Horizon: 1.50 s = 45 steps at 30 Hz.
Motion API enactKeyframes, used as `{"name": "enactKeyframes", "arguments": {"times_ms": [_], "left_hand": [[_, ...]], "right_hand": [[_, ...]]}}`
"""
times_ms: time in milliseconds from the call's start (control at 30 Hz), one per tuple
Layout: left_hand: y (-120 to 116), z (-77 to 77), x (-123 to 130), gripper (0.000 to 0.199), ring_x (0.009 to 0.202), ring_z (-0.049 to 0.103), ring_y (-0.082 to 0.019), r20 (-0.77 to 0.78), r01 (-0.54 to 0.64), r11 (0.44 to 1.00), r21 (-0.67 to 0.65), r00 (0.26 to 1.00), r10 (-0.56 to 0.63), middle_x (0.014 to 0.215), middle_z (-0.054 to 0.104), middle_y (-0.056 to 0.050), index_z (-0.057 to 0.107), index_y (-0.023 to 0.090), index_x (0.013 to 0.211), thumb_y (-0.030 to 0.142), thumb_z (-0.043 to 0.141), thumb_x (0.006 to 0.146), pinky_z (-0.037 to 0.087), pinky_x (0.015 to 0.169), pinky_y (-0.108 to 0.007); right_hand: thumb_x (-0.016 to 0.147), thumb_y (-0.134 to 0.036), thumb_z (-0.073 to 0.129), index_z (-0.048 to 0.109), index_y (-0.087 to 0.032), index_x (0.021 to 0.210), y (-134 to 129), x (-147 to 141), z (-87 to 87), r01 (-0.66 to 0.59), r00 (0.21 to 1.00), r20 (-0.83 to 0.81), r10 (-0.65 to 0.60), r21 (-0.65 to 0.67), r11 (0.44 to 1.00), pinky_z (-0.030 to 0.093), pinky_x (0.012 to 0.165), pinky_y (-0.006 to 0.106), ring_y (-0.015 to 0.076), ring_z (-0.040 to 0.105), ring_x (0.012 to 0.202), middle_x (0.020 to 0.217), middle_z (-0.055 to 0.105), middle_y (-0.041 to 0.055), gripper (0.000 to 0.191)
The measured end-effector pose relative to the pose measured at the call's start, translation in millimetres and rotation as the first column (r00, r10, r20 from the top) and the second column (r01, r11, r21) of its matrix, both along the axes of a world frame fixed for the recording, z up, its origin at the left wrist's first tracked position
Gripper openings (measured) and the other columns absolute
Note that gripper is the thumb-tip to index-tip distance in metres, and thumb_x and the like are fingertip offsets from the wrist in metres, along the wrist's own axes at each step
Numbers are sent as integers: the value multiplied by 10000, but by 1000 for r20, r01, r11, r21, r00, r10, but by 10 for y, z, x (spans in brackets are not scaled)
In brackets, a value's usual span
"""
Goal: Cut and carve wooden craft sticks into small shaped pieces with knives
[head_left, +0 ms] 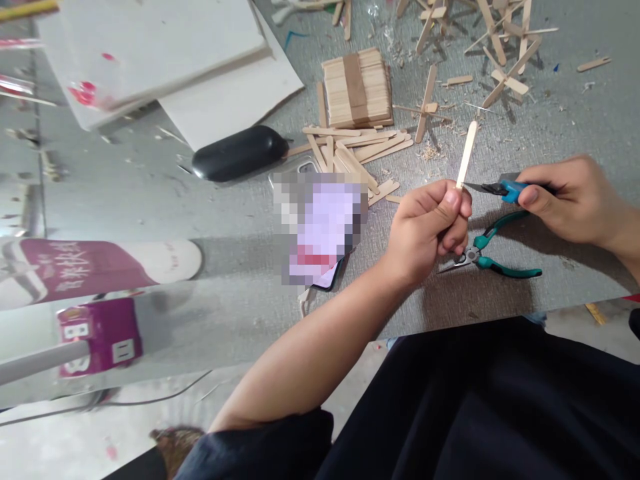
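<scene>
My left hand (pixel 423 227) pinches a wooden craft stick (pixel 468 152) between thumb and fingers, its free end tilted up and away. A utility knife (pixel 511 191) with a blue handle and a dark blade is gripped in my right hand (pixel 570 200). The blade's tip meets or nearly meets the stick just above my left fingertips; I cannot tell whether it has cut in. Below my hands, green-handled pliers (pixel 473 255) lie on the table with their handles spread. Wood shavings (pixel 429 153) are scattered beyond the stick.
A banded bundle of craft sticks (pixel 356 87) and a loose pile (pixel 360 148) lie left of centre. Crossed-stick pieces (pixel 507 80) are at the back right. A black case (pixel 240 153), a partly pixelated phone (pixel 327 277), white boards (pixel 150 53), a bottle (pixel 110 270) and a purple box (pixel 115 333) occupy the left.
</scene>
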<state>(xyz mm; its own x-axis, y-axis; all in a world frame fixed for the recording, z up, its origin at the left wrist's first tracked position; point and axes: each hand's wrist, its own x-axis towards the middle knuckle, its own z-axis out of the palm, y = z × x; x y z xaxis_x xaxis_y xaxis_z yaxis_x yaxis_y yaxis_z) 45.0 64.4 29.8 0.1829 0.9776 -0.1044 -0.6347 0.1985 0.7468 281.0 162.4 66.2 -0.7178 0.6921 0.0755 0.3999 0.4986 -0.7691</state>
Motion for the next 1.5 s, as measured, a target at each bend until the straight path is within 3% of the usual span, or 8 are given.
{"name": "enactKeyframes", "arguments": {"times_ms": [167,333,600,833,1067,1300,1500], "left_hand": [[1,15,-3,499,400,296,-50,34,27,999,-21,999,-26,493,393,113,669,204,809,574,946,998,469,477,-210],[-11,6,-23,464,407,278,-52,42,52,998,-35,998,-50,509,360,114,663,208,814,536,882,1058,484,487,-217],[-3,68,-54,449,421,194,-50,112,162,986,-37,981,-157,504,260,117,637,209,751,454,860,1054,371,448,-205],[-16,73,-43,565,418,191,-36,35,146,989,-9,989,-145,510,283,116,642,199,729,599,965,963,350,429,-202],[-20,38,-57,583,413,231,-47,-56,138,990,32,989,-136,507,319,113,643,203,743,646,924,996,302,405,-185],[48,-18,-89,589,418,309,-54,-163,141,978,155,980,-115,519,421,96,628,206,786,681,851,1055,290,428,-203],[50,-34,-65,569,442,301,-64,-193,99,977,189,979,-62,542,402,95,637,212,816,682,824,1076,277,450,-229]], "right_hand": [[1106,-760,665,583,-223,687,2,1,-14,-7,1000,5,7,5,1000,252,501,328,83,355,514,549,411,-57,686],[1076,-862,625,580,-239,681,-9,-7,-5,24,999,30,-23,-14,1000,250,508,342,105,354,522,550,411,-50,739],[1104,-847,595,540,-216,672,6,34,-45,-22,1000,9,22,-56,998,214,517,343,77,323,525,565,378,-56,766],[1064,-931,554,453,-245,662,-61,41,-115,-12,998,53,19,-129,992,193,512,363,114,323,539,599,411,-37,803],[1051,-967,522,428,-244,672,-55,38,-77,-57,994,74,80,-268,962,198,528,373,114,317,563,625,367,-32,822],[1103,-946,418,546,-227,689,-21,49,4,-80,988,95,121,-352,932,267,540,353,100,383,568,621,455,-19,839],[1092,-959,428,691,-217,712,67,93,-38,-69,985,113,129,-430,900,357,543,329,112,506,559,627,600,17,874]]}}
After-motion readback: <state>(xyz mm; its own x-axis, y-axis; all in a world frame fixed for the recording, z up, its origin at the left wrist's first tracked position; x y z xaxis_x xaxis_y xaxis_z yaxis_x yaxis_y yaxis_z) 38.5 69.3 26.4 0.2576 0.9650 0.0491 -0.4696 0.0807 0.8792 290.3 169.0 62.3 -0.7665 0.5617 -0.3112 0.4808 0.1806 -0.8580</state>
